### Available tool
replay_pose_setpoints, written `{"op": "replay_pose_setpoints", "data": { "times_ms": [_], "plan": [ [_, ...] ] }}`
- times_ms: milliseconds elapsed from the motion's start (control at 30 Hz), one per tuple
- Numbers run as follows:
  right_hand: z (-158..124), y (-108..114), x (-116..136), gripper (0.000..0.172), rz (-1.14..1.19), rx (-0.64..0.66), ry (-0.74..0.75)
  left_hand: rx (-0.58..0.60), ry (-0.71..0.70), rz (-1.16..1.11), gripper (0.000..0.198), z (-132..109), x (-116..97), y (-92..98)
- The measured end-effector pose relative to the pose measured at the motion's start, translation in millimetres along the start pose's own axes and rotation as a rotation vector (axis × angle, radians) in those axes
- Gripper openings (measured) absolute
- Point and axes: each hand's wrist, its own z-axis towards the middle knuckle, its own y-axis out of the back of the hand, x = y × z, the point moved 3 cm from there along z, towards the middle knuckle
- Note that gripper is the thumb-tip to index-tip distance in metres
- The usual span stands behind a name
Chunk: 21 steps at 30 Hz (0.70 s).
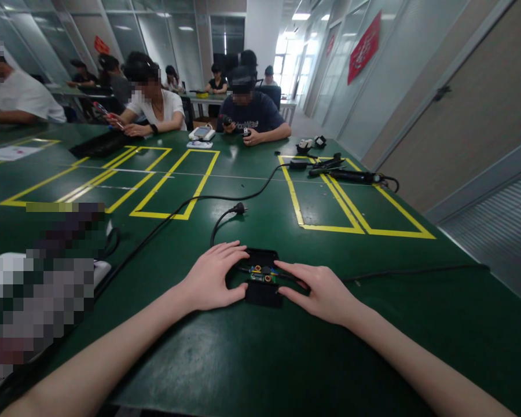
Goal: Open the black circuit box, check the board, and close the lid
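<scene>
An opened black plastic case lies on the green table, its two shell halves spread to the near and far sides. Between them sits a small circuit board with copper-coloured coils and black cords at its ends. My left hand spans the case's left side, fingers on the far half, thumb on the near half. From the right, my right hand holds the halves likewise, index finger at the far one and thumb at the near one. Behind my left hand a black plug rests on a curved cord.
A long black cord crosses the table. Yellow tape outlines mark its surface. Black tools lie at the far right, a black tray at the far left. A blurred-out area covers the near left. Several people sit opposite.
</scene>
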Motion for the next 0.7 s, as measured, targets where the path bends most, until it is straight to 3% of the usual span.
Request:
{"op": "replay_pose_setpoints", "data": {
  "times_ms": [300, 433, 700],
  "plan": [
    [0.5, -1.5, 0.5, 0.049, -0.034, -0.001, -0.019, -0.047, 0.009, -0.012, 0.051, 1.3, -0.1, 1.3],
    [2.0, -3.7, -0.2, 0.048, -0.043, -0.033, -0.026, -0.096, 0.033, 0.005, 0.039, 2.8, 2.9, 5.7],
    [1.5, -14.2, 6.2, 0.048, -0.080, -0.114, -0.078, -0.051, -0.025, 0.105, 0.004, 4.6, 6.3, 1.2]
  ]
}}
